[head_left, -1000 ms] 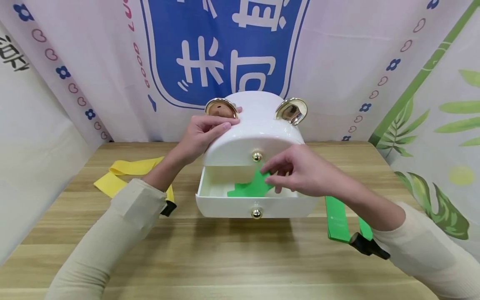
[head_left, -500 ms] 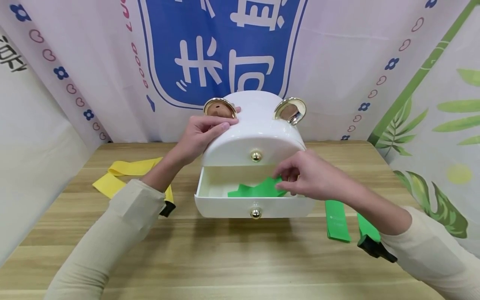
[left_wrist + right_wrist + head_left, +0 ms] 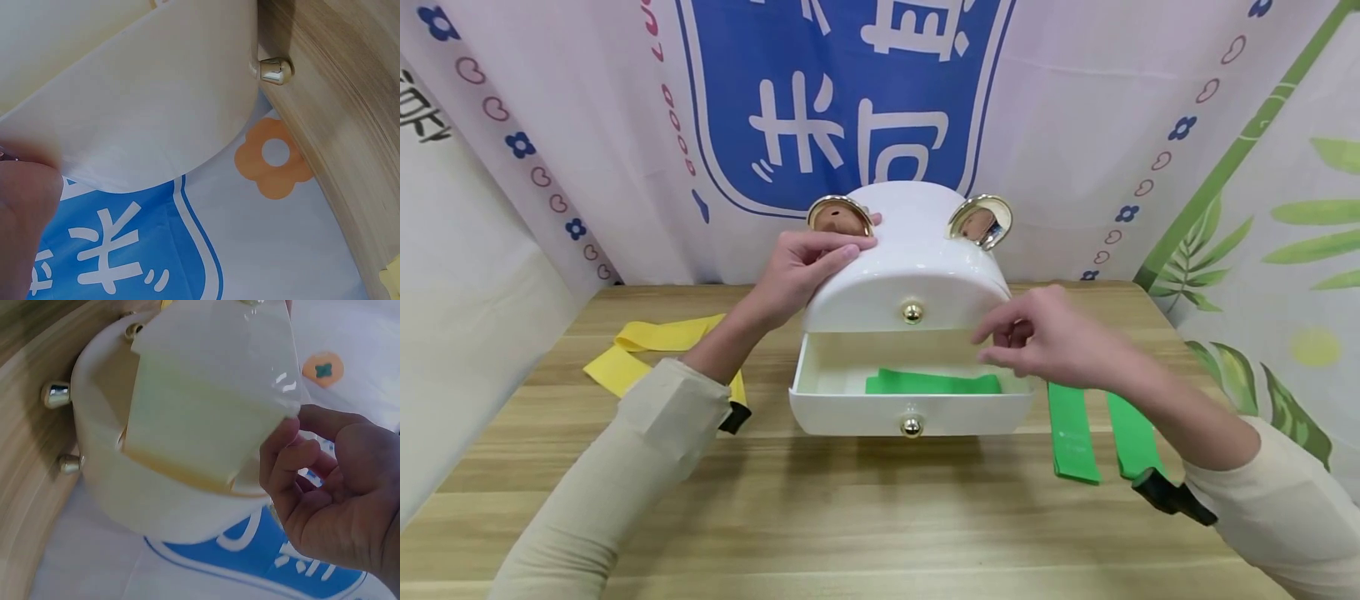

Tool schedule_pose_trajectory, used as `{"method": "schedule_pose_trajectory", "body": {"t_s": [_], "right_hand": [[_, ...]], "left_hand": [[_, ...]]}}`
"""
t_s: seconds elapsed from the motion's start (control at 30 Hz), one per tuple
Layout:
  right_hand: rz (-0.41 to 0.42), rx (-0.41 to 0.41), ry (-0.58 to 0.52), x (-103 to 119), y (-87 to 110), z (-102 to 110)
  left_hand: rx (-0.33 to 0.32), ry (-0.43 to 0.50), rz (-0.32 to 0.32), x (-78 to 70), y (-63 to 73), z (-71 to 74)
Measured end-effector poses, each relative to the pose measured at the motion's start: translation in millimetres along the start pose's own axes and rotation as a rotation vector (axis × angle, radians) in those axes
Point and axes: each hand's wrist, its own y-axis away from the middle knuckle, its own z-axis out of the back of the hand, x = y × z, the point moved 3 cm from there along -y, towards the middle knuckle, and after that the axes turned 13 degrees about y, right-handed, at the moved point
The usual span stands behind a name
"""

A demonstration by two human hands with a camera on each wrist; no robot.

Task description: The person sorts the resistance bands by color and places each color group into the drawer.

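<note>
A white drawer box [image 3: 917, 250] with gold ears stands on the table, its lower drawer [image 3: 850, 415] pulled out. Inside that drawer lies a green strip [image 3: 932, 383], flat behind the front wall. My left hand [image 3: 801, 271] holds the box at its left ear [image 3: 837, 218], fingers on both sides of the ear; only part of this hand shows in the left wrist view. Over the drawer's right side is my right hand [image 3: 1045, 337], fingers loosely bent and holding nothing. In the right wrist view, its fingertips overlap the drawer's edge.
Two lengths of green strip [image 3: 1072, 433] lie on the table right of the box, partly under the right forearm. A yellow strip [image 3: 662, 336] lies at the left, partly behind the left forearm. A printed curtain [image 3: 1060, 150] hangs behind the wooden table [image 3: 880, 517].
My right hand has let go of the green strip, which now lies flat in the drawer. That hand has moved to the right. The left hand has stayed on the box.
</note>
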Motion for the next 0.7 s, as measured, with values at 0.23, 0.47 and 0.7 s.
{"method": "schedule_pose_trajectory", "body": {"t_s": [0.23, 0.47, 0.7], "right_hand": [[-0.050, -0.061, -0.103, -41.5, 8.8, 16.9], [-0.133, -0.131, -0.085, -89.0, 14.7, 19.1], [-0.220, -0.083, -0.084, -136.5, 16.3, -0.7]], "left_hand": [[-0.001, -0.001, -0.013, -0.6, 0.2, -0.5], [-0.002, 0.002, -0.012, -1.0, 0.6, -0.5], [0.001, 0.011, -0.007, -0.4, 1.0, 0.1]]}}
